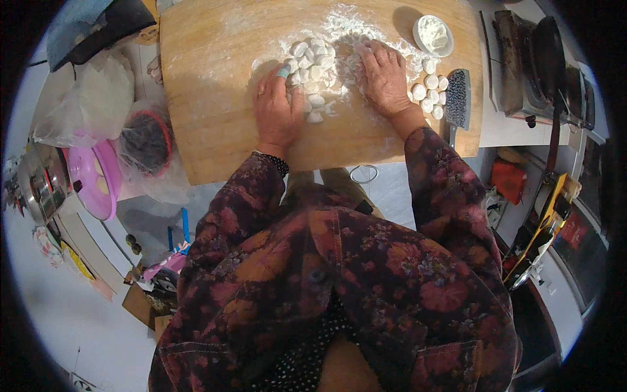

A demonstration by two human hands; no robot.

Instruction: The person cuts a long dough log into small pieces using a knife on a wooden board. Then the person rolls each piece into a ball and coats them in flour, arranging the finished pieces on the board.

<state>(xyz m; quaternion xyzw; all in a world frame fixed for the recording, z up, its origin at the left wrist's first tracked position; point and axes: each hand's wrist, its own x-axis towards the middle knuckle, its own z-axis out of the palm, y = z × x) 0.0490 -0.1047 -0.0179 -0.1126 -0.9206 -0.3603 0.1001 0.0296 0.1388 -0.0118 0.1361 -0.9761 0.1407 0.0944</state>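
A pile of small floured dough pieces (304, 62) lies on the wooden board (215, 98). My left hand (278, 110) rests along the pile's left side, thumb apart from the fingers and nothing held. A light green wrap circles one of its fingers. To the right of the pile, my right hand (384, 81) is lowered onto the loose flour (343, 24), fingers bent. Its fingertips are partly hidden, so whether they hold dough is unclear. Several round dough pieces (419, 91) sit just right of that hand, beside a cleaver (457, 100) with a dark, speckled blade.
A white bowl of flour (433, 35) stands at the board's far right. Beyond the right edge is a gas stove (519, 63) with a dark pan (548, 54). On the left are plastic bags (88, 98), a pink basin (93, 179) and a metal pot (41, 188).
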